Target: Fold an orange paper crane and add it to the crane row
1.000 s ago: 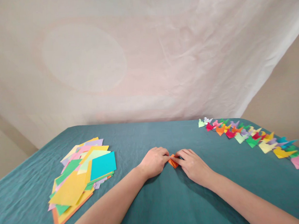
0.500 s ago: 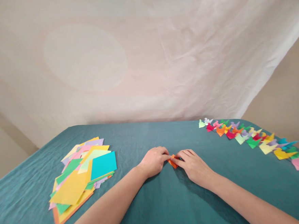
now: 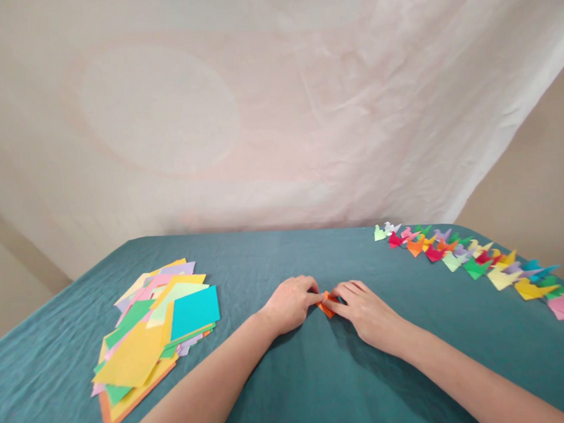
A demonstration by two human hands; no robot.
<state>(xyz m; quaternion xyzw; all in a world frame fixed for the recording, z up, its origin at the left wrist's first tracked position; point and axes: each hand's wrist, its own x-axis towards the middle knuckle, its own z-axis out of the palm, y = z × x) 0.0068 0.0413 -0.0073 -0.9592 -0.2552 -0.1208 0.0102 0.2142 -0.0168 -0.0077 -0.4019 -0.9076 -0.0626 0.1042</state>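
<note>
A pale, wrinkled cloth backdrop (image 3: 275, 109) hung behind the work area and filled the upper half of the view. Below it stood a desk covered with a creased teal cloth (image 3: 294, 391), which reached across the whole width of the picture.

On the desk's left side lay a loose pile of flat, coloured paper squares (image 3: 150, 330). A yellow sheet and a bright turquoise sheet sat on top, with green, pink, lilac and orange sheets fanning out beneath them. Along the far right edge ran a row of small folded paper figures in mixed colours (image 3: 473, 259), from a pale green one at the back to a pink one nearest the right border. Both groups were well apart from the hands.

Two bare forearms came in from the bottom edge and met near the middle of the desk. The left hand (image 3: 288, 304) was knuckles up with its fingers curled in, and its fingertips were closed on the left side of a small folded piece of orange paper (image 3: 325, 305). The right hand (image 3: 366, 312) was flatter, fingers stretched forward, and its fingertips pinched the piece's right side. The orange paper sat low against the teal cloth between the two hands, mostly covered by the fingers, so its folded shape could not be made out.
</note>
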